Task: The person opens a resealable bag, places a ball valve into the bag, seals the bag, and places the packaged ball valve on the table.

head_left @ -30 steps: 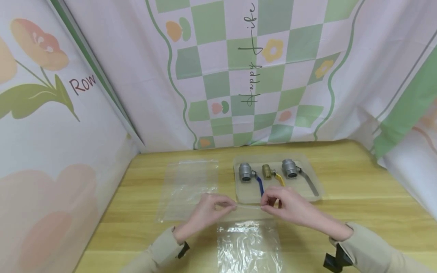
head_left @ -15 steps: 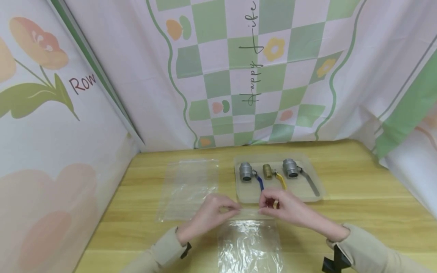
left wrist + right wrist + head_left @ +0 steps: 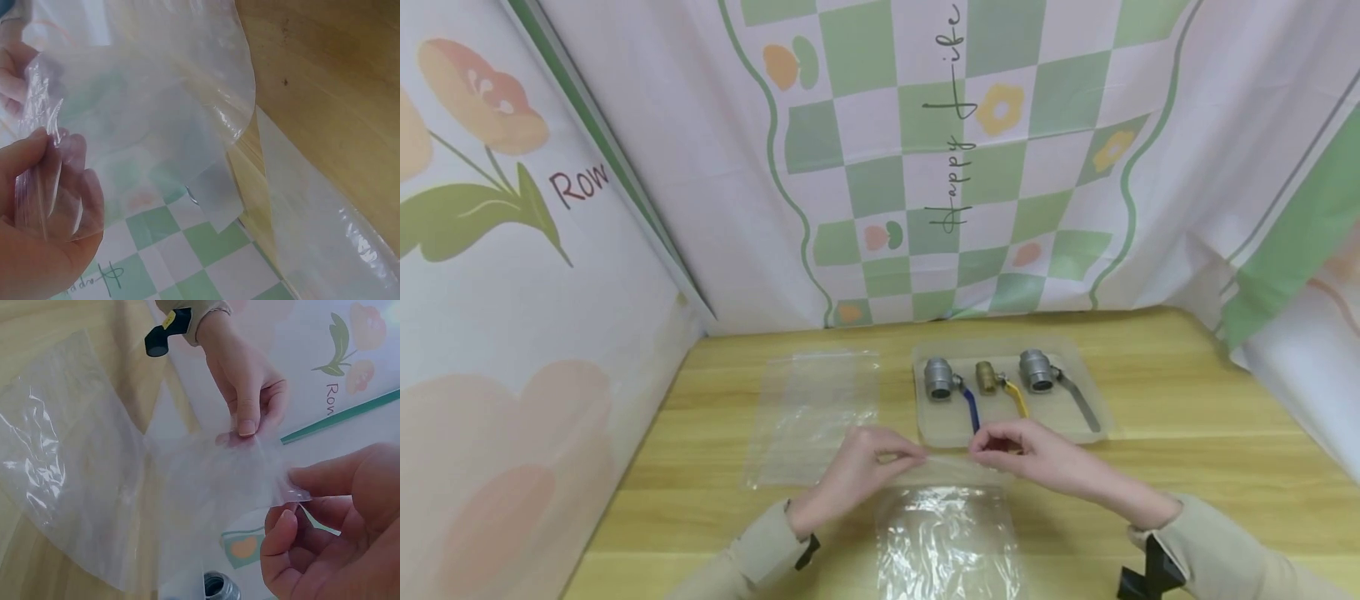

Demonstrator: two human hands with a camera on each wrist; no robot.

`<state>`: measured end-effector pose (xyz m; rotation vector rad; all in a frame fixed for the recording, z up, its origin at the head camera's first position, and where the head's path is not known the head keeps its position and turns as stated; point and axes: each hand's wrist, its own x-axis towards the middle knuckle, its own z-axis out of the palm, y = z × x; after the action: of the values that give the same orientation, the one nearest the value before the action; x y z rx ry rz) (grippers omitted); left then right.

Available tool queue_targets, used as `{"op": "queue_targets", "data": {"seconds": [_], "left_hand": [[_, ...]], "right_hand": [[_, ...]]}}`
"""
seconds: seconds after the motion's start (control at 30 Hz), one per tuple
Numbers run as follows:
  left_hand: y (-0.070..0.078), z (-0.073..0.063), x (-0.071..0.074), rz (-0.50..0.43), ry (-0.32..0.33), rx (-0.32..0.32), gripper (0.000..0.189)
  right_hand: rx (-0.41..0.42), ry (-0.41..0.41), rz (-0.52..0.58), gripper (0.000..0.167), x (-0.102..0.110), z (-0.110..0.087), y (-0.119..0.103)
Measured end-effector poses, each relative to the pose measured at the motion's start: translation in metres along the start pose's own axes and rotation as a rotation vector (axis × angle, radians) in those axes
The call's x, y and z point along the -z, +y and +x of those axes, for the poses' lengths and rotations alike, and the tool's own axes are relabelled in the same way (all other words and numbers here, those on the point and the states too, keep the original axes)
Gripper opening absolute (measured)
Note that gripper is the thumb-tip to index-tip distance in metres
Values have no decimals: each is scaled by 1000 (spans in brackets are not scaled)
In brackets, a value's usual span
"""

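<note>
My left hand [image 3: 857, 475] pinches one side of a clear plastic bag [image 3: 144, 119] between thumb and fingers. The other side of its edge is gripped by my right hand [image 3: 1030, 454], with the thumb and forefinger on the film in the right wrist view. Between the hands the bag is stretched in a thin, see-through strip. Shiny, wrinkled clear plastic [image 3: 947, 542] spreads just below the hands in the head view. Behind the right hand, a shallow translucent tray [image 3: 1101, 400] holds a silver ball valve [image 3: 939, 379] with a blue lever, a brass one [image 3: 987, 377] with a yellow lever, and another silver one [image 3: 1037, 371] with a grey lever.
A second clear zip bag [image 3: 820, 400] lies flat on the wooden table [image 3: 1180, 392], left of the tray. Patterned curtains [image 3: 925, 183] stand behind the table, with a flowered panel [image 3: 535, 333] along the left side.
My left hand has shifted slightly to the right, so the fingertips of both hands are closer together. Both hands keep their pinch on the bag's edge; the valves and tray have stayed put.
</note>
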<state>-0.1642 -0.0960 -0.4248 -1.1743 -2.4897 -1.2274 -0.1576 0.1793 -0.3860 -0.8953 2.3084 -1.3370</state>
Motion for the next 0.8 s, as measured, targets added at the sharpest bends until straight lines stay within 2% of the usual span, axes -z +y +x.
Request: {"op": "queue_targets", "data": {"seconds": [0.1,0.2,0.37,0.7,0.8], "left_hand": [[0,0,0,-5,2,1,12],[0,0,-1,-5,14,-5,12],[0,0,-1,2,36,-8,11],[1,1,-3,-6,46,46,12],[3,1,-3,-13,42,68,12]], "right_hand": [[26,1,-58,12,0,0,-1],[111,27,-159,8,-1,-1,-4],[269,114,-367,24,-5,-1,-7],[393,253,-608,22,-17,-3,-8],[413,297,-703,28,-22,-3,-8]]}}
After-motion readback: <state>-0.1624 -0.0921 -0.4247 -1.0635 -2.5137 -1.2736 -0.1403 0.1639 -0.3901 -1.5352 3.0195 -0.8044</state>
